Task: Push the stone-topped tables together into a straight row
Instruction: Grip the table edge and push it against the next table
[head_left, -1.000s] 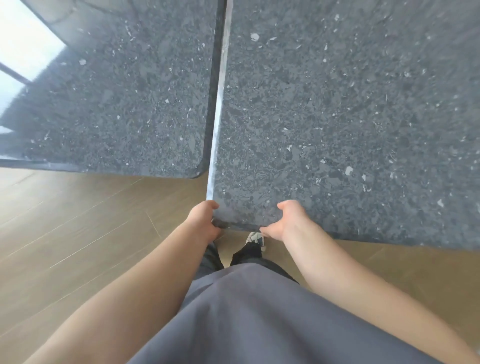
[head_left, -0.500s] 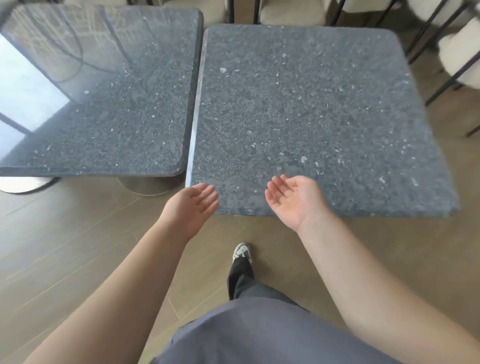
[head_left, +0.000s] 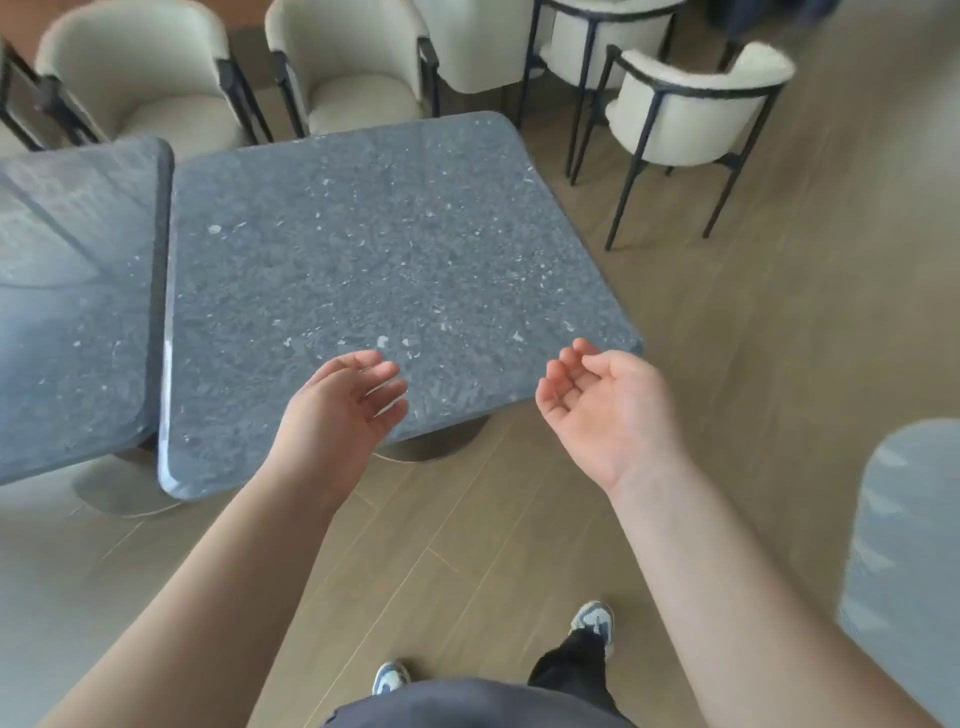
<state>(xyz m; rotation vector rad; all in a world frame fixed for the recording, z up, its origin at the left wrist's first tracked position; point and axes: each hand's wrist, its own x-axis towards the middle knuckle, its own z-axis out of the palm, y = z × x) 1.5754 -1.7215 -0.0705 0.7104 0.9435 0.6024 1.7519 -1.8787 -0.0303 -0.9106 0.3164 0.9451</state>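
Four cream armchairs (head_left: 358, 67) line the far side on a wood floor (head_left: 779, 312). Three stone-topped tables visible: middle table (head_left: 363, 270) just beside left table (head_left: 72, 291), narrow gap between; third table (head_left: 914, 545) apart at right. Left hand (head_left: 340, 415) and right hand (head_left: 605, 402) hover near the middle table's near edge, fingers relaxed, holding nothing
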